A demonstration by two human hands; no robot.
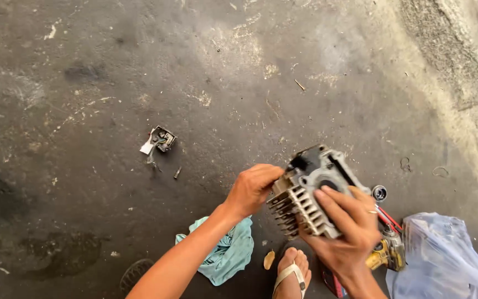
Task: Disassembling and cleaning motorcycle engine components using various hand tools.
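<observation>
I hold a grey metal engine cylinder block with cooling fins above the dark concrete floor, tilted toward me. My right hand grips it from below, fingers spread over the finned side, a ring on one finger. My left hand is closed on the block's left edge, fingers curled against the fins. The block's top face with a round bore faces up and right.
A small metal part with a white piece lies on the floor to the left. A teal rag lies under my left forearm. A yellow power tool, red-handled tool, a bluish plastic bag and my sandalled foot are near.
</observation>
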